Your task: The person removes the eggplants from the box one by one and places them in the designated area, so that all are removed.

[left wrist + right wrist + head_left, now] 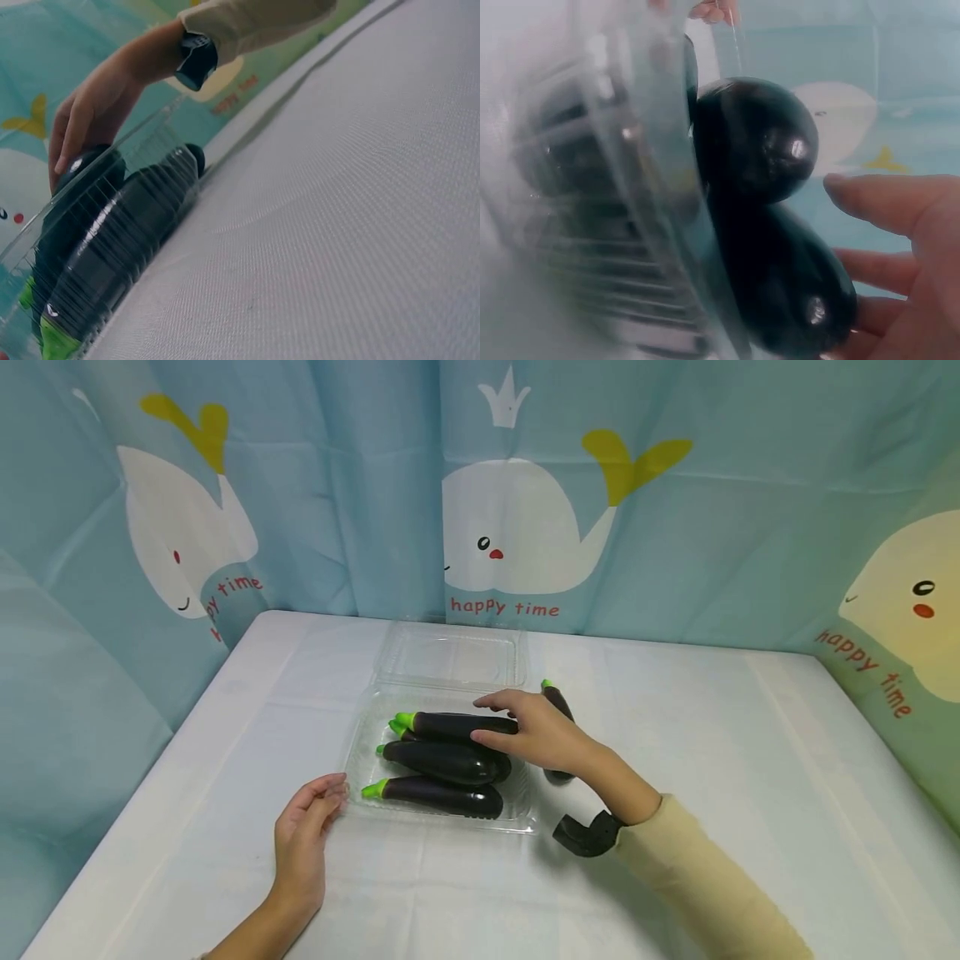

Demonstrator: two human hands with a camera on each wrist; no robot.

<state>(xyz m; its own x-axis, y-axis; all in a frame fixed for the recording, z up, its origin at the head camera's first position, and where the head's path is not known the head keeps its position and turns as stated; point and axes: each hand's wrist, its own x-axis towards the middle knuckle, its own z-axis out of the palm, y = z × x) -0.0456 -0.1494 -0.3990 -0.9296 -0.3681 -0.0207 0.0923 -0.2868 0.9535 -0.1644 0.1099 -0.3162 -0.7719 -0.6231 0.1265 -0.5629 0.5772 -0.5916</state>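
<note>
A clear plastic clamshell tray (358, 739) sits mid-table with several dark purple toy eggplants piled in it. My right hand (483, 718) reaches over its right side, straight fingers and thumb lying either side of the top eggplant (450, 725) at its thick end. In the right wrist view the fingers (885, 202) stand a little apart from the upper eggplant (757, 142) and touch the lower eggplant (787, 292). My left hand (330, 793) lies flat on the table, fingertips against the tray's front left corner. One more eggplant (557, 697) lies outside, behind my right hand.
The tray's hinged lid (450, 652) lies open at the back. White cloth (712, 735) covers the table. A whale-print curtain (510, 527) closes off the far and side edges. The left wrist view shows the front eggplant (112, 232) through the tray wall.
</note>
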